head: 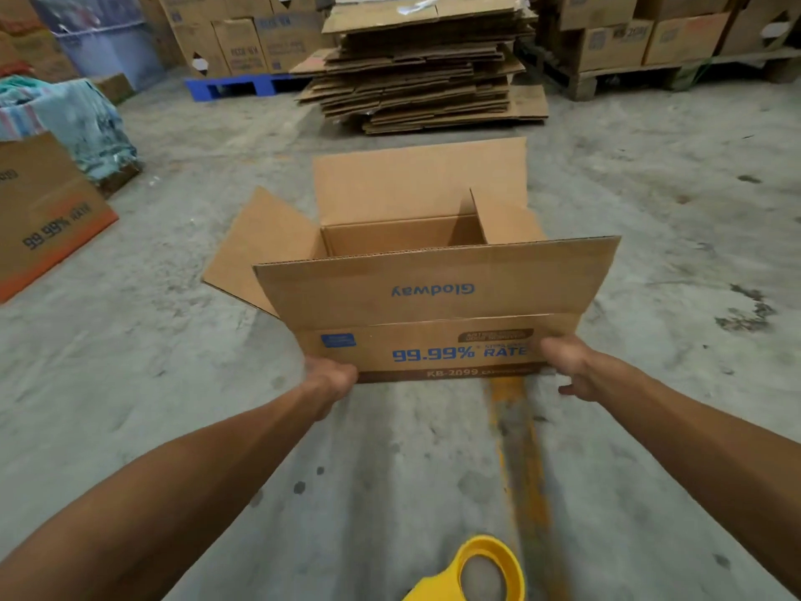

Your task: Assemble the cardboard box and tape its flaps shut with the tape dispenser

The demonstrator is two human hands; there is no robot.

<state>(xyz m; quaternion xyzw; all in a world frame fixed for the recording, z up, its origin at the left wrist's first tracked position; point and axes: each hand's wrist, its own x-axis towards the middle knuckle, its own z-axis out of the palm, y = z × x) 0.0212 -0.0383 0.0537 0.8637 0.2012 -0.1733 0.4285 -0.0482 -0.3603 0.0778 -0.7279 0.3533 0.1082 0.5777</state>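
Observation:
A brown cardboard box (433,297) with blue "99.99% RATE" print is held above the concrete floor, its top open and all its flaps standing out. My left hand (331,377) grips its near lower left corner. My right hand (572,366) holds the near lower right corner, fingers partly spread. A yellow tape dispenser (477,570) shows at the bottom edge of the view, below and between my arms.
A tall stack of flattened cartons (424,67) lies on the floor straight ahead. A printed box (43,210) and a cloth-covered pile (73,119) stand at the left. Stacked boxes on pallets (650,41) line the back. A yellow floor line (516,435) runs below the box.

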